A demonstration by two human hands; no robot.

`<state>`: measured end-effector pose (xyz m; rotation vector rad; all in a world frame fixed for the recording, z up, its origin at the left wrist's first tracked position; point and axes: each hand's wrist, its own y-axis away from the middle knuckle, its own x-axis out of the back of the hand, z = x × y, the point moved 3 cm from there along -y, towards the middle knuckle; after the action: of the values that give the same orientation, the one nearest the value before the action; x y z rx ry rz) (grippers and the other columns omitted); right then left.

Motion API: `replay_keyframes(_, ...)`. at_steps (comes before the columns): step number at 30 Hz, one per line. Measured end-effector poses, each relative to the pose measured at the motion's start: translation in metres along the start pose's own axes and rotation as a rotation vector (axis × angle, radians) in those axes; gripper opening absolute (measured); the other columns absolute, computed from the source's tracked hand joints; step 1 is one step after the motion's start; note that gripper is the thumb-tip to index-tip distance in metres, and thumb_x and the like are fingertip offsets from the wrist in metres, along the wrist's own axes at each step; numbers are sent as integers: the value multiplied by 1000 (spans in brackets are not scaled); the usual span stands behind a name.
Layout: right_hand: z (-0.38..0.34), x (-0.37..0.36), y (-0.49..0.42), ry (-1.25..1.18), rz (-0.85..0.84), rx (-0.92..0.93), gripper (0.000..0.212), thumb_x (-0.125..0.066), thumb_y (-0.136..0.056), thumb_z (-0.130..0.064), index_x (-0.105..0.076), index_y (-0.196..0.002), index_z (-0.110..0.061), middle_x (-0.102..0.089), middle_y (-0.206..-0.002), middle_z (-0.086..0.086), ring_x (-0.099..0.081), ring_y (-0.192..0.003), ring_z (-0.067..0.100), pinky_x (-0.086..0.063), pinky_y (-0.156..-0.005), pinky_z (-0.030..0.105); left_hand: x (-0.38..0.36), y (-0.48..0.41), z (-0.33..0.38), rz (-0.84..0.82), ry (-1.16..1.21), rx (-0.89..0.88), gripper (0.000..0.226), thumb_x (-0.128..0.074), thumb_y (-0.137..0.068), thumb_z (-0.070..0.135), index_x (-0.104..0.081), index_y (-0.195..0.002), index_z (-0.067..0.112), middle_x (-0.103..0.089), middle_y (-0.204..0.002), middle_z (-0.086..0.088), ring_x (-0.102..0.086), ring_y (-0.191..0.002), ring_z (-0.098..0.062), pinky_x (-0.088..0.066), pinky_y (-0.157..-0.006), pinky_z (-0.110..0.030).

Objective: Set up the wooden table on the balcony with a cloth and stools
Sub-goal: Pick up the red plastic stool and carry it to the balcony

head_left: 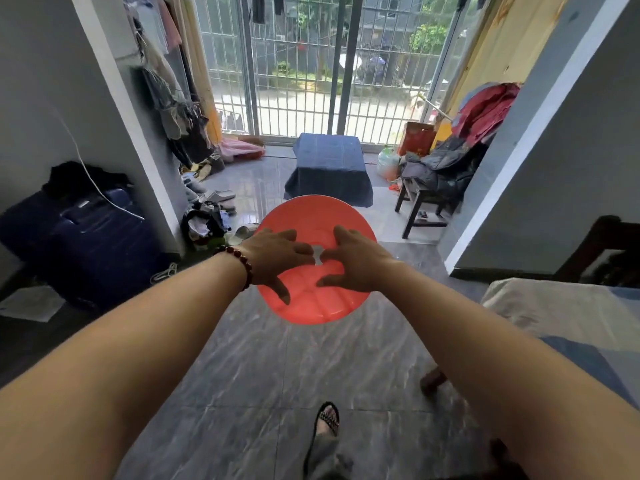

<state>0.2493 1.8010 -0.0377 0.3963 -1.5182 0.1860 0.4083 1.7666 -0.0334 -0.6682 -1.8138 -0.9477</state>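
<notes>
I hold a round red plastic stool (313, 214) in front of me above the grey tiled floor, its seat facing me. My left hand (277, 259), with a bead bracelet at the wrist, and my right hand (351, 263) lie on the seat. The fingers of both curl into the hole at its centre and the thumbs spread over the seat. The stool's legs are hidden behind the seat. Beyond it, on the balcony by the barred glass doors, stands the table (329, 164), draped all over with a dark blue cloth.
A dark wooden chair (420, 202) heaped with clothes stands right of the table. Shoes and clothes (207, 209) lie by the left wall, a dark blue suitcase (100, 237) nearer left. A bed (561, 317) edges in at right. My sandalled foot (327, 420) is below.
</notes>
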Motion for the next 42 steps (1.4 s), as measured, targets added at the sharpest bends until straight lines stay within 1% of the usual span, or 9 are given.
replay_keyframes(5,72,8,-88,-20,-5,6,57,-54,-81,-64,-56,-128,-30,-36,-131,11,-43,-116,32,-36,-105,40,7,-89,-73,-9,10,-6,84,-64,-72,64,-29,-142,35,-34,-143,15,-35,-121,-21,-42,-89,-43)
replay_keyframes(10,149,35,-172,-31,4,14,59,-57,-79,-64,-57,-127,-29,-38,-121,11,-45,-111,32,-38,-100,36,36,-172,-144,-19,-7,10,85,-65,-72,62,-27,-144,34,-33,-144,14,-35,-121,-21,-40,-86,-41)
replay_keyframes(19,239,39,-301,-13,-11,4,56,-55,-82,-62,-55,-130,-31,-34,-134,13,-43,-118,34,-37,-104,40,36,-287,-245,-32,16,53,88,-69,-72,57,-24,-144,34,-32,-144,15,-34,-122,-22,-39,-87,-41)
replay_keyframes(23,277,40,-363,-21,-4,-4,53,-56,-84,-58,-56,-128,-30,-38,-125,12,-46,-112,33,-40,-100,39,27,-343,-301,-16,13,25,87,-68,-72,58,-25,-144,34,-32,-144,14,-34,-122,-23,-39,-86,-40)
replay_keyframes(27,321,47,-437,-25,8,-27,51,-58,-83,-57,-58,-127,-30,-40,-124,11,-46,-112,31,-38,-98,34,26,-404,-369,19,-15,-13,84,-67,-72,60,-29,-142,34,-36,-140,15,-36,-120,-22,-39,-85,-39)
replay_keyframes(31,367,55,-511,-46,-16,-93,52,-56,-85,-57,-56,-129,-31,-36,-133,9,-39,-122,30,-34,-102,34,31,-470,-438,13,-19,-68,85,-66,-71,62,-30,-142,33,-37,-138,15,-37,-118,-21,-39,-87,-39)
replay_keyframes(35,407,51,-567,-71,-54,-162,53,-54,-86,-57,-52,-132,-30,-25,-145,12,-32,-131,32,-27,-109,38,32,-529,-488,5,-55,-138,85,-66,-72,62,-29,-143,33,-37,-138,17,-37,-116,-21,-36,-83,-36)
replay_keyframes(40,452,39,-613,-125,-107,-222,48,-51,-91,-49,-50,-134,-28,-21,-146,13,-34,-129,34,-31,-108,40,21,-594,-522,-46,-39,-196,85,-69,-73,56,-28,-142,31,-35,-139,17,-38,-115,-23,-43,-86,-39)
replay_keyframes(42,471,29,-635,-141,-122,-236,47,-52,-91,-49,-51,-133,-27,-25,-141,12,-36,-126,33,-34,-106,41,14,-620,-534,-69,-1,-185,85,-72,-72,53,-28,-142,32,-34,-140,17,-38,-115,-23,-44,-87,-40)
